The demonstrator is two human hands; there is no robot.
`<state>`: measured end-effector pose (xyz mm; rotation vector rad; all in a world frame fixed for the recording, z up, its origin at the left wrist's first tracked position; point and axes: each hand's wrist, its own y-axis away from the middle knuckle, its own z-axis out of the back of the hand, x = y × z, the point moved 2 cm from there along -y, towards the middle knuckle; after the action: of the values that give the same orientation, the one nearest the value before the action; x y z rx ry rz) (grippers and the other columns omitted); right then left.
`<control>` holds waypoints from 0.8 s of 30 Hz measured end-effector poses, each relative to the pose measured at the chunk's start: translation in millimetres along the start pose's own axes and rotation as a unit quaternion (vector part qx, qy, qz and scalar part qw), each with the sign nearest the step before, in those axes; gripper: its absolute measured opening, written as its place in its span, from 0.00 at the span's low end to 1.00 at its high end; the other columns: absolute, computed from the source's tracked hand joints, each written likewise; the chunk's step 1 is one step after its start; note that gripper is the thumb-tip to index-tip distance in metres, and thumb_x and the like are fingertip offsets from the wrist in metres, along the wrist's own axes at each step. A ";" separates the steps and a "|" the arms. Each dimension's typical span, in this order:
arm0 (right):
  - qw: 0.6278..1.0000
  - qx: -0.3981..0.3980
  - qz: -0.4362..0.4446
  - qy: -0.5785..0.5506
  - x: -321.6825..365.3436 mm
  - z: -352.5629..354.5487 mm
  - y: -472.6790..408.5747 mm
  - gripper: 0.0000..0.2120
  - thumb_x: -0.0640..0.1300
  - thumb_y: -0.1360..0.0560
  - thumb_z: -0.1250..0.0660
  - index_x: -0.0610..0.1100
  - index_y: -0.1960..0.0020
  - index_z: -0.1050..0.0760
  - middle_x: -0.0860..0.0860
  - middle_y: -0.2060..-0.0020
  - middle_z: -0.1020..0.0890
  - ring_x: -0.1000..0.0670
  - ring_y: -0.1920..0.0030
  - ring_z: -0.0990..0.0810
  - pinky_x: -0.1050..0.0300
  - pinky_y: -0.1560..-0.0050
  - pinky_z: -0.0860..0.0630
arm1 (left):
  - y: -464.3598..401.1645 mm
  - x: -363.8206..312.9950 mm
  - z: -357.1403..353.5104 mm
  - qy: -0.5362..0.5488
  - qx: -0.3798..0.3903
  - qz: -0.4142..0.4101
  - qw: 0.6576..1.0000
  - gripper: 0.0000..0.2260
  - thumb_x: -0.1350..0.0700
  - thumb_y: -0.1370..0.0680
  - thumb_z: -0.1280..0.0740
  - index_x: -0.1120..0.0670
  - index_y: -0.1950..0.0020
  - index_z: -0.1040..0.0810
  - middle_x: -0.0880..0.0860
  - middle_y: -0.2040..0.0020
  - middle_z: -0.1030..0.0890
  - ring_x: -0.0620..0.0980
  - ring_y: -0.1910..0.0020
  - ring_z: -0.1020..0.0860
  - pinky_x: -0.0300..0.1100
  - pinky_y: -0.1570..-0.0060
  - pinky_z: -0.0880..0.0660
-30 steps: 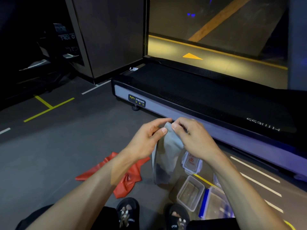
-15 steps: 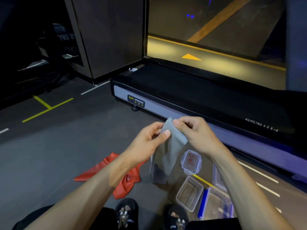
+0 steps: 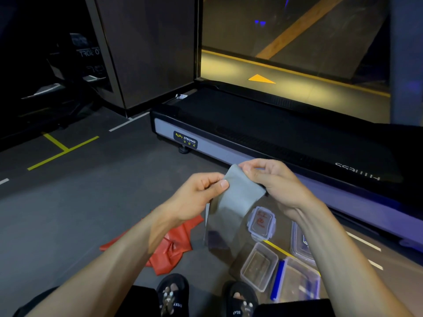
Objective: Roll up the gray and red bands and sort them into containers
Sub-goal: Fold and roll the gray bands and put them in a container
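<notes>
Gray band (image 3: 238, 197), pinched by left hand (image 3: 194, 197), right hand (image 3: 272, 181)

Two bands: one gray band (image 3: 235, 197) at centre and one red band (image 3: 174, 245) at 7 o'clock. Two open clear containers (image 3: 258, 266) at 5 o'clock, the second (image 3: 297, 280) just beside it. Two lids (image 3: 262, 223), the other (image 3: 299, 241) partly hidden by the forearm. Two hands (image 3: 196, 195) (image 3: 274, 181). Two sandals (image 3: 172, 294) (image 3: 240, 298) at 6 o'clock. One treadmill (image 3: 274, 133) at 1 o'clock.
</notes>
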<state>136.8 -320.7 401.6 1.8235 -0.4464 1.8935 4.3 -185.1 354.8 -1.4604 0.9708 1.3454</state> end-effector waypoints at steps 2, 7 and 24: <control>1.000 0.003 -0.017 -0.022 -2.6 -3.0 0.4 0.06 0.42 0.18 0.34 0.40 0.49 0.19 0.47 0.62 0.14 0.52 0.64 0.17 0.61 0.62 0.22 | 0.3 0.7 -0.4 -0.015 -0.006 -0.001 1.000 0.09 0.61 0.15 0.39 0.59 0.52 0.21 0.46 0.63 0.20 0.40 0.64 0.25 0.33 0.61 0.28; 1.000 0.006 -0.021 0.011 -9.1 -11.3 0.9 0.10 0.43 0.16 0.38 0.43 0.51 0.19 0.49 0.62 0.15 0.54 0.62 0.18 0.60 0.59 0.23 | 1.8 1.6 -3.1 -0.026 -0.048 -0.001 0.998 0.17 0.50 0.19 0.34 0.66 0.51 0.23 0.58 0.61 0.25 0.53 0.61 0.30 0.48 0.61 0.33; 0.968 -0.062 0.071 0.232 -17.1 -18.2 -3.8 0.03 0.49 0.21 0.29 0.51 0.49 0.21 0.53 0.54 0.20 0.58 0.58 0.24 0.58 0.53 0.27 | 0.7 11.6 -0.2 -0.096 -0.105 -0.029 0.989 0.14 0.50 0.19 0.35 0.60 0.53 0.19 0.56 0.63 0.21 0.47 0.62 0.27 0.47 0.59 0.30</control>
<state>123.6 -309.6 383.2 1.2401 -0.5237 2.2480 4.8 -185.2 343.2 -1.4696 0.6736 1.5504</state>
